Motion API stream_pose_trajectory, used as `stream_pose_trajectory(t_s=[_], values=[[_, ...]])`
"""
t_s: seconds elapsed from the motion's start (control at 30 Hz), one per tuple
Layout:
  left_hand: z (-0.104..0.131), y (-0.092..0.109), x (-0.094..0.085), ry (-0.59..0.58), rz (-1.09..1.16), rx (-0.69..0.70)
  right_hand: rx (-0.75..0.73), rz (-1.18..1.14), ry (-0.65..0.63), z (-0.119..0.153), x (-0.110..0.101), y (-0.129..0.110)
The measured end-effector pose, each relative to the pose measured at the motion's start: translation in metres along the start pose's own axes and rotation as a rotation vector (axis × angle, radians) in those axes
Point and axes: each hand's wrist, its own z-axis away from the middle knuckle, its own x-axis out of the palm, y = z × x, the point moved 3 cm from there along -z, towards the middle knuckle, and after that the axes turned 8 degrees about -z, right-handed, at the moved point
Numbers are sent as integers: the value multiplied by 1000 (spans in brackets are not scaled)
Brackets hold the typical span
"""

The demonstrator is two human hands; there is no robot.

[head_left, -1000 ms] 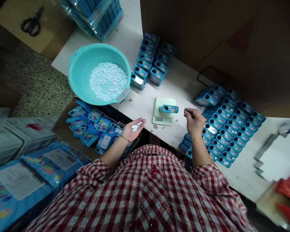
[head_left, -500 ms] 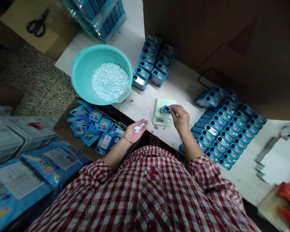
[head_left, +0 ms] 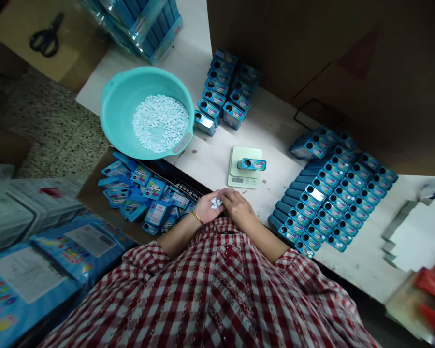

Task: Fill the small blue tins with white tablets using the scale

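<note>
My left hand (head_left: 206, 208) is palm up near the table's front edge, cupped under a small heap of white candies (head_left: 216, 203). My right hand (head_left: 236, 205) meets it at the fingers, which are bent beside the candies; what they pinch, if anything, is too small to tell. Just beyond the hands, a blue tin (head_left: 253, 164) with a round hole lies across the pale green scale (head_left: 235, 174). To the left stands a turquoise basin (head_left: 118, 111) with many white candies (head_left: 161, 123) in it.
Rows of blue tins (head_left: 322, 193) stand at the right, and more (head_left: 217, 87) behind the scale. An open carton of blue packs (head_left: 155, 188) sits at the left below the table. Scissors (head_left: 45, 41) lie on a box at the upper left.
My right hand has let go of the tin on the scale and come back to my left palm. The tin now rests there untouched. The view has shifted slightly.
</note>
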Motion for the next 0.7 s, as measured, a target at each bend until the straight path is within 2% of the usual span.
stream_pose_trajectory(t_s=[0.1, 0.2, 0.3, 0.4, 0.53, 0.6, 0.7], values=[[-2, -6, -4, 7, 9, -36, -28, -21, -25, 3, 5, 2], [-3, -8, -6, -19, 16, -46, -68, -81, 2, 9, -2, 8], [-3, -4, -2, -54, 16, -17, -31, -133, 142, 8, -21, 19], [-4, 2, 5, -93, -12, -12, 76, -173, 333, -6, -46, 41], [-3, 11, 7, -93, -28, 23, 141, -177, 438, -26, -71, 75], [-3, 15, 3, -85, -18, 45, 172, -148, 495, -24, -80, 90], [-1, 20, -7, -56, 2, 80, 238, -84, 609, -6, -89, 103]])
